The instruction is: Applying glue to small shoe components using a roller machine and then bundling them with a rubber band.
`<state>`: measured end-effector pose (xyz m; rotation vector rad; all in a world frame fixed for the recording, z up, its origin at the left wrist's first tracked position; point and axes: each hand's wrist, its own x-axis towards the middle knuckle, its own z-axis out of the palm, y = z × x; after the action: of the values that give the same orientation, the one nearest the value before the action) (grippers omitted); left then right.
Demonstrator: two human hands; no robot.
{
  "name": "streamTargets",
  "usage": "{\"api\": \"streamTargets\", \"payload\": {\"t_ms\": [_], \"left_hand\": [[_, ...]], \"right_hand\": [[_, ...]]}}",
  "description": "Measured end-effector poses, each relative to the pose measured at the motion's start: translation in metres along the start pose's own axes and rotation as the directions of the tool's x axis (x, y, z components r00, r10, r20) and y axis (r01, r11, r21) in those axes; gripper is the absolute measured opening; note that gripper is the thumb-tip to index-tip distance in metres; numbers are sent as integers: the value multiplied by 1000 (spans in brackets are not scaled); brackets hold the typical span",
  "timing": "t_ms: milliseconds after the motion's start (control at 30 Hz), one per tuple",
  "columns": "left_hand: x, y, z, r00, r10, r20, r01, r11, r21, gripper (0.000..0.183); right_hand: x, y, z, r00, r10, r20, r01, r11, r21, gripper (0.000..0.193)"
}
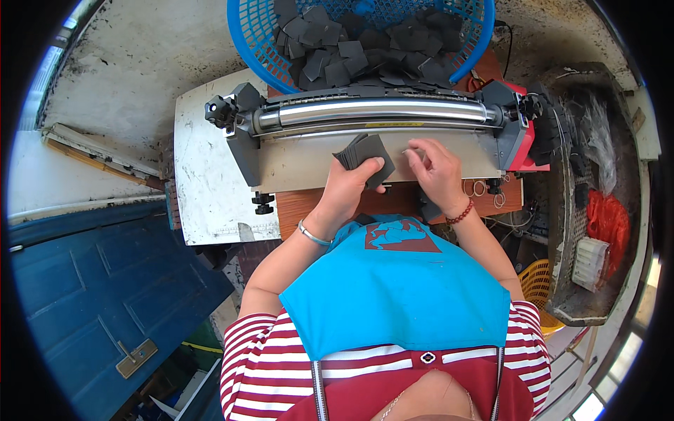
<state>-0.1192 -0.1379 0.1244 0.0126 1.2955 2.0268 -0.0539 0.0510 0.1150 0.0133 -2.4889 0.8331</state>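
I see the bare left hand [344, 186] gripping a thick stack of thin, dark grey square sheets [375, 151], thumb pressed on the top face and fingers wrapped beneath. The stack hovers over the middle of the flat beige metal plate [295, 165], close to its near edge. From my side, its broad face is turned up and toward the right; the layered edges fan out on the left. I read its longer line as slanting, the far end pointing up-left toward the shiny steel roller [379, 110] and the near end pointing down-right at the wearer.

The bare right hand [441, 172] is just right of the stack, over the plate's near edge, with fingers curled and thumb close to the index finger; I cannot tell whether anything is pinched there.

Under the plate I make out the red-brown wooden bench [302, 205]. Beyond the roller, at the bench's far edge, the round blue plastic basket [483, 45] holds a heap of loose dark grey squares [351, 49].
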Motion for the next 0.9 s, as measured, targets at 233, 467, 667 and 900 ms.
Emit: {"api": "streamTargets", "payload": {"t_ms": [233,467,667,900], "left_hand": [[4,-1,14,999,18,-47,-20,999,-40,13],[2,5,-3,996,59,-66,-67,991,-114,22],[5,4,16,997,46,-59,-48,998,-36,26],[14,1,16,999,44,6,-44,999,18,25]], "right_hand": [[-16,-19,11,920,278,276,-385,774,503,22],[5,19,-22,699,485,525,-680,677,281,28],[26,20,0,894,374,246,-396,917,42,37],[15,-15,5,847,242,473,-473,750,463,22]]}}
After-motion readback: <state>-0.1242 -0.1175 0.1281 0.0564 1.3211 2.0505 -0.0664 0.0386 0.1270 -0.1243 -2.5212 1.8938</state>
